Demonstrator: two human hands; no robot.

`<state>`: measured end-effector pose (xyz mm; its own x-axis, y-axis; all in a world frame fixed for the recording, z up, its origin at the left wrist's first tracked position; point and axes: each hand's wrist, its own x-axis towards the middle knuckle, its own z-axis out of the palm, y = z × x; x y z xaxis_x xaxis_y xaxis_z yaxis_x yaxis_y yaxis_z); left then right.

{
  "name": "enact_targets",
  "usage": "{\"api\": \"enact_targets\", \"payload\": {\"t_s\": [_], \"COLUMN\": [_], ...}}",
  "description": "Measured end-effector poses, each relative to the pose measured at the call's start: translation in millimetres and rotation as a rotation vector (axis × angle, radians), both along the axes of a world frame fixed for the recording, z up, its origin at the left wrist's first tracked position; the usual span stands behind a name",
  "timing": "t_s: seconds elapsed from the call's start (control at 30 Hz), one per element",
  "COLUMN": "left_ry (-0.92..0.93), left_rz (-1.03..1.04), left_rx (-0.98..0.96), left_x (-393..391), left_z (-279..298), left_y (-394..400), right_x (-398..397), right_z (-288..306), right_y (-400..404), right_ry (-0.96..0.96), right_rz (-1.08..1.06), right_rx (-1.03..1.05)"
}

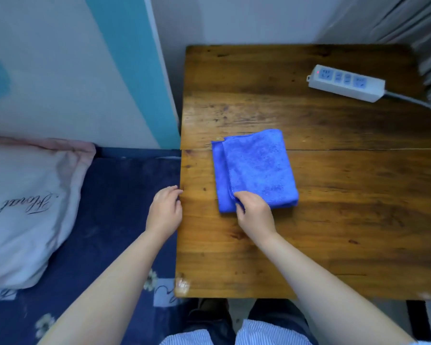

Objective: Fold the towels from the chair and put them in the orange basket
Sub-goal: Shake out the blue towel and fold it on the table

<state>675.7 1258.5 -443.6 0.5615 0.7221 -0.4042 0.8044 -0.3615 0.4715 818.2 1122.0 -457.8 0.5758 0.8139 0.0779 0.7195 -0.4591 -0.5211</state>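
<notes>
A blue towel [256, 168] lies folded on the wooden table [334, 207], its layers slightly offset along the left side. My right hand [253, 211] pinches the towel's near left corner, fingers closed on the fabric. My left hand [164, 210] hovers at the table's left edge, fingers loosely curled and holding nothing. Neither the chair nor the orange basket is in view.
A white power strip [346, 83] with its cable lies at the table's far right corner. To the left is a bed with a dark blue floral cover [115, 195] and a pale pillow [28, 207]. A wall stands behind, with curtains at the far right.
</notes>
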Motion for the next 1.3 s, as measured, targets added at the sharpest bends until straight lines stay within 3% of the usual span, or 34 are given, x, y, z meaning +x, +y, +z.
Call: {"api": "enact_targets", "payload": {"t_s": [0.17, 0.33, 0.5, 0.57, 0.77, 0.93, 1.07, 1.3], "left_ry": [-0.039, -0.126, -0.187, -0.138, -0.066, -0.319, -0.424, -0.187], "left_rz": [-0.042, -0.059, 0.176, 0.27, 0.281, 0.514, 0.532, 0.496], "left_rx": [-0.006, -0.08, -0.385, -0.433, -0.379, -0.503, -0.362, -0.27], "left_x": [6.5, 48.4, 105.5, 123.8, 149.0, 145.0, 133.9, 106.8], "left_z": [-1.4, 6.6, 11.3, 10.9, 8.9, 6.9, 13.3, -3.4], "left_y": [-1.1, 1.9, 1.3, 1.7, -1.6, -8.5, -7.3, -2.2], "right_x": [1.7, 14.9, 37.7, 45.8, 61.4, 61.0, 51.8, 31.7], "right_z": [-1.6, -5.7, -14.6, -16.6, -21.9, -20.7, -19.0, -21.1], "right_y": [-10.0, -24.5, -44.0, -48.4, -50.4, -50.4, -46.3, -34.9], "right_ry": [-0.263, -0.38, -0.497, -0.477, -0.396, -0.384, -0.376, -0.348], "right_rz": [-0.019, -0.049, 0.009, 0.035, 0.067, 0.07, 0.073, 0.097], "right_rx": [-0.104, -0.175, -0.279, -0.281, -0.259, -0.205, -0.157, -0.362]}}
